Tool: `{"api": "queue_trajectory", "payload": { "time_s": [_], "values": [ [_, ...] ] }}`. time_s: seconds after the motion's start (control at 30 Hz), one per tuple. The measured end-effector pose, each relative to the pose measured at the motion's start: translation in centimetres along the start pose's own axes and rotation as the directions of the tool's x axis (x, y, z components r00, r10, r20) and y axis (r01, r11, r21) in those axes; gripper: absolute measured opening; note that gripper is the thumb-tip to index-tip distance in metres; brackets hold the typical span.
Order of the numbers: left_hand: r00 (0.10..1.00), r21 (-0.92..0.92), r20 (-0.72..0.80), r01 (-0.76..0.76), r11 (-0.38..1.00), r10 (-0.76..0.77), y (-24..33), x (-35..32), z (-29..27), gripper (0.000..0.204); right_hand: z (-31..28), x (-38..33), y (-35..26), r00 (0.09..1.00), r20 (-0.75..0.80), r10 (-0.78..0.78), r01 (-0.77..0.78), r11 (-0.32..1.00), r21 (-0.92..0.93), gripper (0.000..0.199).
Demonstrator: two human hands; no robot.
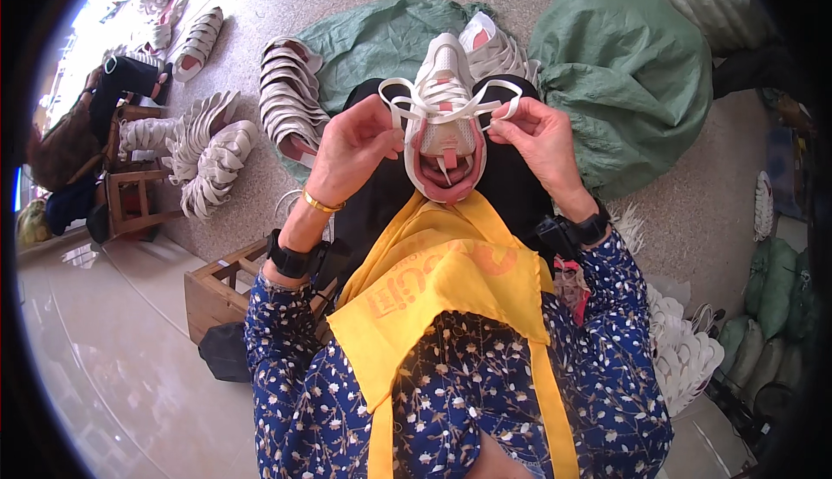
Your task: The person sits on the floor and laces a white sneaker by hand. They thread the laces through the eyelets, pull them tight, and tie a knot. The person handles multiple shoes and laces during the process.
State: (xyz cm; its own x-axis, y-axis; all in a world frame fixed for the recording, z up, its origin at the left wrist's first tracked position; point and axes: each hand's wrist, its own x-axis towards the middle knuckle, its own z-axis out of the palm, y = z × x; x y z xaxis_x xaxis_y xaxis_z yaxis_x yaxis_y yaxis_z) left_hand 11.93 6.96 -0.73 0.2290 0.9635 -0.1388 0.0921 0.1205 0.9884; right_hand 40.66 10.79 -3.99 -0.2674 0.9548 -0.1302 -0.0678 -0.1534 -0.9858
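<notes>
A white and pink shoe upper (pixel 447 137) rests on my lap, its toe pointing away from me and its pink-lined opening toward me. White laces (pixel 445 102) cross its front and form a bow with one loop to each side. My left hand (pixel 371 135) pinches the lace at the left loop. At the right loop, my right hand (pixel 529 131) pinches the lace between thumb and fingers. A yellow apron (pixel 442 262) covers my lap just below the shoe.
Stacks of nested white uppers (pixel 290 89) stand left of my knees, with more uppers (pixel 217 163) farther left. Green sacks (pixel 620 80) lie ahead and to the right. A wooden stool (pixel 221 288) stands at my left, loose white pieces (pixel 680 349) at my right. Another person sits far left.
</notes>
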Motion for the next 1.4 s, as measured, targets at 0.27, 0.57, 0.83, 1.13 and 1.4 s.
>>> {"api": "queue_trajectory", "payload": {
  "time_s": [0.27,0.57,0.83,1.13,1.4],
  "values": [
    [0.997,-0.076,-0.075,-0.004,0.997,-0.001,-2.0,-0.3,0.6,0.009,0.6,-0.1,0.8,0.997,-0.051,-0.052,0.052,0.999,0.009,0.005],
    [0.997,-0.078,-0.079,-0.001,0.997,-0.005,-2.4,-0.5,0.7,0.009,1.4,-0.2,0.0,0.964,-0.023,-0.266,0.237,0.891,-0.386,0.01],
    [0.996,-0.121,-0.094,-0.006,0.993,-0.005,-2.9,-0.6,0.6,0.011,2.7,-0.4,-2.3,0.959,0.088,-0.268,0.268,0.767,-0.584,0.008],
    [0.984,-0.183,-0.173,-0.066,0.981,0.034,-3.0,-0.3,0.9,0.013,1.3,1.5,-1.1,0.989,0.121,0.083,-0.056,0.976,-0.208,0.009],
    [0.975,-0.191,-0.21,-0.109,0.976,0.068,-3.8,0.5,1.8,0.012,1.2,0.8,-0.2,0.995,0.098,0.031,-0.015,0.987,-0.158,0.007]
  ]
}}
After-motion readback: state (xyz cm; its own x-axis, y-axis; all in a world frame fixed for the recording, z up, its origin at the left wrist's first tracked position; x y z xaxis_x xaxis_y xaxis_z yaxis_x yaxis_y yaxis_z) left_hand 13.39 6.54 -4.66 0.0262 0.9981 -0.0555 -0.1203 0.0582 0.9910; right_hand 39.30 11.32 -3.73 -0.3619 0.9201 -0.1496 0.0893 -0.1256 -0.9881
